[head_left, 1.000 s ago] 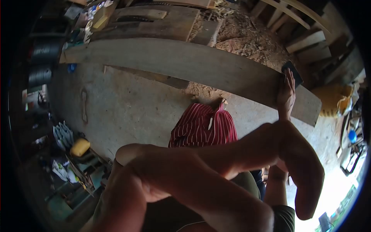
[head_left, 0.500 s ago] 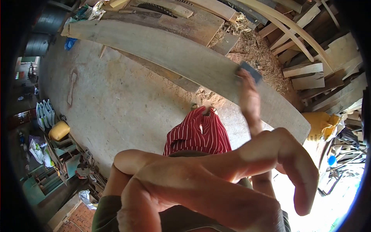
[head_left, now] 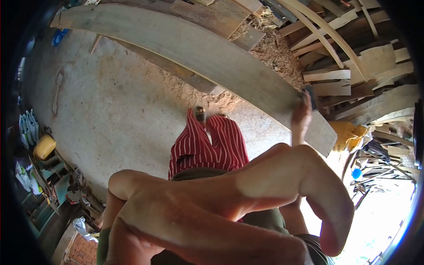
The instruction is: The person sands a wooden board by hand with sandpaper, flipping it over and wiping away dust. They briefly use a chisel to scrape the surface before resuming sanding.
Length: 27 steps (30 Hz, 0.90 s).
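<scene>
My right hand [head_left: 302,118] presses a dark grey sanding block [head_left: 311,98] against the long, weathered wooden board [head_left: 212,57], near its right end. Motion blur softens the fingers. The board lies slantwise in front of me, one end at upper left, the other at right. Very close to the lens, a large bent shape of bare skin [head_left: 190,198] fills the lower middle, apparently my left hand or arm. Its fingers cannot be made out clearly, nor can I tell whether it holds anything. It covers part of my right arm.
Stacked offcuts [head_left: 329,81] and curved wood strips [head_left: 327,31] lie at upper right. Wood shavings [head_left: 276,53] lie behind the board. A yellow sack [head_left: 346,134] stands by its right end. A yellow jerrycan [head_left: 44,147] stands left on the concrete floor [head_left: 106,106].
My right hand has slid the sanding block along the board toward its right end. The whole view has shifted, so the board and surroundings appear further left. The skin near the lens remains in front.
</scene>
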Each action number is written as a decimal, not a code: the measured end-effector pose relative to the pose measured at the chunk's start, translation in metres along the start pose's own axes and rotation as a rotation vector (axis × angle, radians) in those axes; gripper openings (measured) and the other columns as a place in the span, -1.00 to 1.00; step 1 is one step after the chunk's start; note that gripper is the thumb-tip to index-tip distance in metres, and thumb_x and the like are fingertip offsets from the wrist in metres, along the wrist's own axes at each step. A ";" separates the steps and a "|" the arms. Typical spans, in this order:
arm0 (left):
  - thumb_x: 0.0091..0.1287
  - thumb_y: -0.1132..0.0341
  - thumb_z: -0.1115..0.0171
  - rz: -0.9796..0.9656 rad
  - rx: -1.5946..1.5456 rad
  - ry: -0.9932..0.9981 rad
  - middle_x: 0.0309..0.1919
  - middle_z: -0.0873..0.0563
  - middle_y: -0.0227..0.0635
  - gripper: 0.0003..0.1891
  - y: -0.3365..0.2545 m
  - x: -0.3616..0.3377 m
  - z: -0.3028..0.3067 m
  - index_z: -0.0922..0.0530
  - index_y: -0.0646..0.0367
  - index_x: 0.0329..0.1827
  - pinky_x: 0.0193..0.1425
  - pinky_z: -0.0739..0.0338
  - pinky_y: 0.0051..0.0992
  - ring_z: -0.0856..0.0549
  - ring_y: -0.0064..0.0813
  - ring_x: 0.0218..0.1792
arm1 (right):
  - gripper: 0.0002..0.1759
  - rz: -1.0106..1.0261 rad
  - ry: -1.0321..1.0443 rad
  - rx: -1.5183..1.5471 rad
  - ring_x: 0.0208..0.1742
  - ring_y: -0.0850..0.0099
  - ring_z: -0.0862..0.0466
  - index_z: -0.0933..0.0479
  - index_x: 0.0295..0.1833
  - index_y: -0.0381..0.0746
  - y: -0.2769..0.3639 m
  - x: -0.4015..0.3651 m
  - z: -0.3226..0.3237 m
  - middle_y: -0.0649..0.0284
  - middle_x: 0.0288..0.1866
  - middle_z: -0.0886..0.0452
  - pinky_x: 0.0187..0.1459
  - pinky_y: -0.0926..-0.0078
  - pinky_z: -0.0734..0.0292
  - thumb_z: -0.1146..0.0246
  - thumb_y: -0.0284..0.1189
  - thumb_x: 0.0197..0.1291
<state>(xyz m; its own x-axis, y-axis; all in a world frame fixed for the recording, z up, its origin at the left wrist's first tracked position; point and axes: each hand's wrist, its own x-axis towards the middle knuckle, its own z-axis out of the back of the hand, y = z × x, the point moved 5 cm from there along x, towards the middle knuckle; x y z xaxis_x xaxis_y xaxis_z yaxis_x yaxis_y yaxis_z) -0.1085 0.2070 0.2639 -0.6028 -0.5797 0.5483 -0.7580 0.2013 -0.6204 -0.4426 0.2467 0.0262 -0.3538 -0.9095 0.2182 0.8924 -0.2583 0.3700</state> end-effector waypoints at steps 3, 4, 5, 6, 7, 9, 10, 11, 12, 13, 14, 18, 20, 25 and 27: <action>0.48 -0.37 0.55 0.002 -0.019 0.012 0.13 -0.42 -0.11 -0.18 0.015 0.006 -0.010 -0.76 -0.17 -0.27 0.47 -0.32 -0.11 -0.49 -0.21 0.12 | -0.45 0.198 0.051 0.140 0.59 0.37 -0.19 -0.34 0.43 -0.26 0.075 -0.001 -0.045 0.19 0.52 -0.33 0.61 0.41 0.06 0.04 -0.61 0.31; 0.47 -0.37 0.55 0.008 -0.011 0.014 0.13 -0.42 -0.12 -0.18 0.018 0.007 -0.013 -0.76 -0.17 -0.27 0.47 -0.32 -0.11 -0.49 -0.21 0.12 | -0.45 0.361 0.048 -0.150 0.61 0.41 -0.13 -0.32 0.44 -0.27 0.104 0.000 -0.060 0.19 0.55 -0.28 0.63 0.45 0.14 0.04 -0.61 0.32; 0.47 -0.37 0.55 0.016 0.002 0.014 0.13 -0.42 -0.12 -0.18 0.020 0.008 -0.016 -0.76 -0.17 -0.27 0.47 -0.32 -0.11 -0.50 -0.21 0.11 | -0.44 0.443 0.232 -0.582 0.63 0.38 -0.09 -0.30 0.46 -0.28 0.132 0.001 -0.069 0.16 0.58 -0.22 0.63 0.44 0.15 0.04 -0.61 0.32; 0.47 -0.37 0.55 0.026 0.017 0.013 0.13 -0.42 -0.12 -0.18 0.021 0.010 -0.019 -0.76 -0.17 -0.27 0.47 -0.32 -0.11 -0.50 -0.21 0.11 | -0.44 0.376 0.236 -0.226 0.63 0.38 -0.09 -0.30 0.46 -0.28 0.142 0.005 -0.059 0.16 0.58 -0.21 0.63 0.44 0.16 0.04 -0.61 0.32; 0.47 -0.37 0.55 0.036 0.030 0.008 0.13 -0.42 -0.12 -0.18 0.023 0.010 -0.022 -0.76 -0.17 -0.27 0.47 -0.32 -0.11 -0.50 -0.21 0.11 | -0.43 0.305 0.240 0.129 0.63 0.38 -0.08 -0.30 0.46 -0.27 0.143 0.005 -0.052 0.15 0.59 -0.20 0.63 0.44 0.17 0.04 -0.61 0.32; 0.47 -0.38 0.55 0.052 0.048 -0.006 0.12 -0.43 -0.12 -0.18 0.028 0.012 -0.032 -0.76 -0.16 -0.27 0.47 -0.32 -0.11 -0.50 -0.21 0.11 | -0.44 0.449 0.189 -0.155 0.62 0.34 -0.11 -0.32 0.45 -0.26 0.112 0.004 -0.046 0.13 0.58 -0.22 0.62 0.39 0.11 0.02 -0.61 0.32; 0.47 -0.38 0.55 0.058 0.048 -0.011 0.12 -0.43 -0.12 -0.18 0.033 0.014 -0.037 -0.76 -0.16 -0.27 0.47 -0.32 -0.11 -0.50 -0.21 0.11 | -0.46 0.461 0.196 -0.466 0.60 0.32 -0.17 -0.34 0.44 -0.24 0.084 0.002 -0.040 0.14 0.55 -0.27 0.61 0.33 0.03 0.00 -0.58 0.33; 0.47 -0.38 0.55 0.066 0.046 -0.017 0.12 -0.43 -0.12 -0.17 0.037 0.015 -0.042 -0.76 -0.16 -0.28 0.47 -0.32 -0.11 -0.50 -0.21 0.10 | -0.47 0.319 0.091 0.005 0.57 0.26 -0.22 -0.37 0.41 -0.23 0.043 0.003 -0.022 0.12 0.51 -0.33 0.59 0.27 -0.04 -0.04 -0.55 0.31; 0.46 -0.38 0.55 0.075 0.047 -0.025 0.12 -0.43 -0.12 -0.17 0.043 0.014 -0.049 -0.76 -0.16 -0.28 0.47 -0.32 -0.11 -0.50 -0.21 0.10 | -0.51 0.283 0.005 0.100 0.54 0.23 -0.29 -0.40 0.36 -0.26 0.002 -0.002 -0.005 0.12 0.48 -0.37 0.57 0.28 -0.10 -0.07 -0.53 0.30; 0.46 -0.39 0.55 0.087 0.048 -0.033 0.12 -0.43 -0.12 -0.17 0.049 0.014 -0.055 -0.76 -0.16 -0.28 0.47 -0.32 -0.11 -0.51 -0.21 0.10 | -0.51 0.114 -0.010 0.083 0.50 0.17 -0.33 -0.40 0.36 -0.29 -0.039 -0.006 0.010 0.09 0.47 -0.39 0.53 0.28 -0.19 -0.09 -0.50 0.32; 0.46 -0.39 0.55 0.099 0.043 -0.034 0.12 -0.43 -0.12 -0.17 0.053 0.017 -0.060 -0.76 -0.16 -0.28 0.47 -0.32 -0.11 -0.51 -0.21 0.10 | -0.56 0.080 -0.104 0.315 0.48 0.14 -0.37 -0.43 0.34 -0.32 -0.121 -0.011 0.001 0.04 0.43 -0.42 0.48 0.25 -0.26 -0.07 -0.45 0.39; 0.43 -0.36 0.30 0.212 0.095 -0.088 0.11 -0.43 -0.16 -0.28 0.095 0.020 -0.069 -0.67 0.04 -0.15 0.43 -0.31 -0.15 -0.46 -0.29 0.17 | -0.60 -0.181 -0.162 -0.162 0.42 0.10 -0.44 -0.51 0.25 -0.36 -0.171 -0.032 0.079 -0.01 0.34 -0.51 0.43 0.21 -0.31 -0.07 -0.39 0.41; 0.39 -0.19 -0.05 0.428 0.425 -0.247 0.11 -0.45 -0.20 -0.41 0.119 0.011 -0.043 -0.52 0.23 0.09 0.42 -0.26 -0.17 -0.40 -0.36 0.28 | -0.59 -0.059 -0.242 -0.174 0.42 0.15 -0.44 -0.51 0.26 -0.31 -0.185 -0.033 0.068 0.04 0.33 -0.52 0.44 0.27 -0.31 -0.05 -0.47 0.34; 0.50 0.21 -0.07 0.706 0.691 -0.399 0.18 -0.52 -0.31 -0.66 0.188 -0.022 0.008 -0.49 0.21 0.22 0.42 -0.27 -0.38 -0.40 -0.42 0.33 | -0.57 0.190 -0.002 0.152 0.54 0.27 -0.29 -0.51 0.25 -0.28 -0.050 -0.010 -0.002 0.16 0.49 -0.37 0.52 0.36 -0.17 -0.05 -0.55 0.27; 0.50 0.26 -0.08 0.740 0.725 -0.453 0.19 -0.53 -0.33 -0.67 0.204 -0.037 0.025 -0.48 0.18 0.25 0.42 -0.27 -0.41 -0.41 -0.43 0.32 | -0.57 0.251 -0.090 0.046 0.47 0.28 -0.39 -0.53 0.23 -0.26 -0.045 -0.007 0.023 0.21 0.43 -0.45 0.48 0.36 -0.25 -0.08 -0.55 0.23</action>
<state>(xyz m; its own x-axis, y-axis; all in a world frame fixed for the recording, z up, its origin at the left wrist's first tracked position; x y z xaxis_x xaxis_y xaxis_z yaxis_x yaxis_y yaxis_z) -0.2345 0.2496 0.1034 -0.5854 -0.7707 -0.2517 0.1606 0.1940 -0.9678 -0.4866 0.2724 0.0286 -0.1488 -0.9100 0.3870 0.9423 -0.0118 0.3346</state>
